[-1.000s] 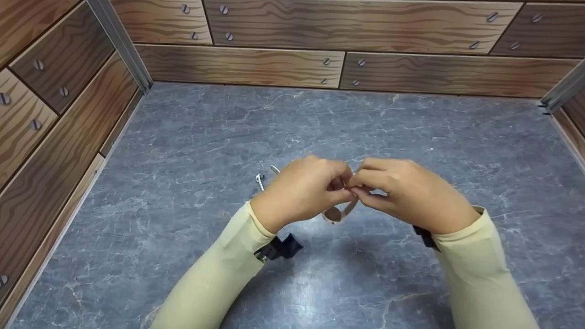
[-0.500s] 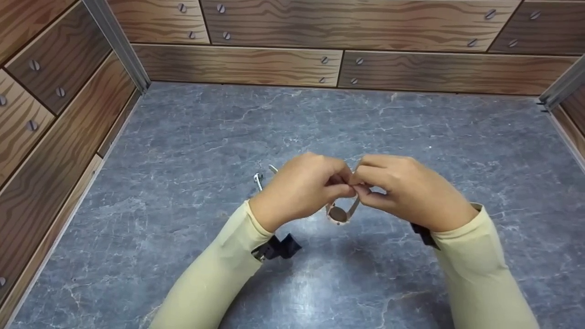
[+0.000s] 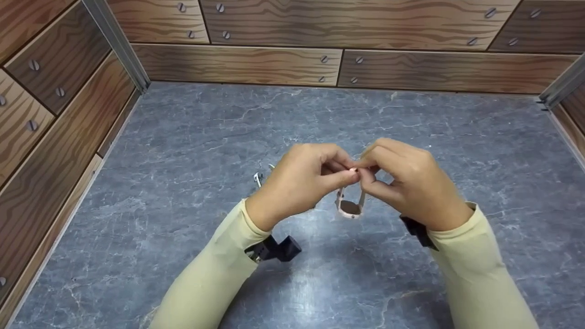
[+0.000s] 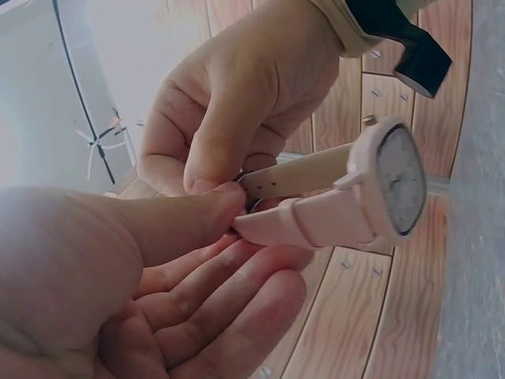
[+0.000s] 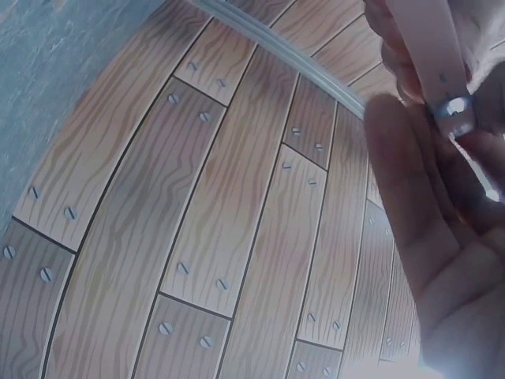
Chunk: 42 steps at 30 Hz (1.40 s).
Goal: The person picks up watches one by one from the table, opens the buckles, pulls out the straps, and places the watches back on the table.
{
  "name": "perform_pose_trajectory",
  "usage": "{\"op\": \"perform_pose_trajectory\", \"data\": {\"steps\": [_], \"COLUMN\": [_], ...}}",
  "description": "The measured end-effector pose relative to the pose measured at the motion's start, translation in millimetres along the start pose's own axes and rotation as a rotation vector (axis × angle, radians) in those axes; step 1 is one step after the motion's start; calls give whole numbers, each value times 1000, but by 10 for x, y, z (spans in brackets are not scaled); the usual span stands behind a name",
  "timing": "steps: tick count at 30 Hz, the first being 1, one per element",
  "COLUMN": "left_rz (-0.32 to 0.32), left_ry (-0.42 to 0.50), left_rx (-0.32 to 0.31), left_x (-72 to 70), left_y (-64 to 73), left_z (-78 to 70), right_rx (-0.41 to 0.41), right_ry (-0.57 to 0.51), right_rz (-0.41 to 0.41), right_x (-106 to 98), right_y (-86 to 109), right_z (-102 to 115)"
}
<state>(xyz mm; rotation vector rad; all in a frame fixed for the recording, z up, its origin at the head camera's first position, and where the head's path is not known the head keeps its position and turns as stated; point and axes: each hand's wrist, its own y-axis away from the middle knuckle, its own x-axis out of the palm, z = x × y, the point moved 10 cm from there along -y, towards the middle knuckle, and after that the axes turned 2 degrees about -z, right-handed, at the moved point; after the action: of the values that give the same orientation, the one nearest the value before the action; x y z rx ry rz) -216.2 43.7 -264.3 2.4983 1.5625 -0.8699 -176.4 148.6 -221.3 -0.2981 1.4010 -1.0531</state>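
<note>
A wristwatch with a pale pink strap [image 4: 323, 217] hangs below both hands, its caseback [image 3: 351, 208] showing in the head view. In the left wrist view its round white dial [image 4: 402, 180] faces right, away from the hands. My left hand [image 3: 304, 183] pinches one strap end between thumb and fingers. Right beside it, my right hand [image 3: 406, 183] pinches the strap at the same place, the fingertips of both hands meeting. A silver buckle [image 5: 455, 106] shows at a strap end in the right wrist view. Fingers hide part of the joined strap ends.
On the grey marbled table [image 3: 219, 123], a small silver metal piece [image 3: 257, 179] lies left of my left hand, partly hidden behind it. Wood-patterned walls [image 3: 274, 66] border the table at the back and sides. A black wrist camera [image 3: 288, 249] sticks out below my left wrist.
Both hands have shifted slightly up in the head view, still pinching the strap. The watch case has swung right and now hangs more in the open below the fingers.
</note>
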Motion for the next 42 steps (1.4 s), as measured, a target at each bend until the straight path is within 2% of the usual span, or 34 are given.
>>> {"op": "perform_pose_trajectory", "data": {"steps": [2, 4, 7, 12, 16, 22, 27, 32, 36, 42], "left_rz": [0, 16, 59, 140, 178, 233, 242, 226, 188, 110], "left_ry": [-16, -63, -155, -265, -294, -353, -369, -277, -194, -46], "left_rx": [25, 46, 61, 30, 20, 28, 43, 22, 20, -2], "left_x": [0, 21, 78, 162, 193, 240, 257, 230, 179, 95], "left_y": [7, 10, 4, 3, 7, 21, 19, 1, -12, -19], "left_z": [-29, -49, -44, 46, 91, 110, 100, 96, 70, 63], "right_rx": [4, 0, 3, 51, 47, 23, 6, -50, -87, -82], "right_ry": [-17, -10, 8, 27, 26, 6, 6, 20, 39, 37], "right_rz": [-10, 28, 139, 341, 395, 407, 395, 333, 255, 134], "right_x": [-12, 6, 75, 251, 312, 357, 363, 293, 208, 101], "right_y": [0, 9, 40, 118, 135, 138, 146, 119, 81, 37], "right_z": [-5, -10, -21, -56, -47, -32, -26, 17, 50, 41]}}
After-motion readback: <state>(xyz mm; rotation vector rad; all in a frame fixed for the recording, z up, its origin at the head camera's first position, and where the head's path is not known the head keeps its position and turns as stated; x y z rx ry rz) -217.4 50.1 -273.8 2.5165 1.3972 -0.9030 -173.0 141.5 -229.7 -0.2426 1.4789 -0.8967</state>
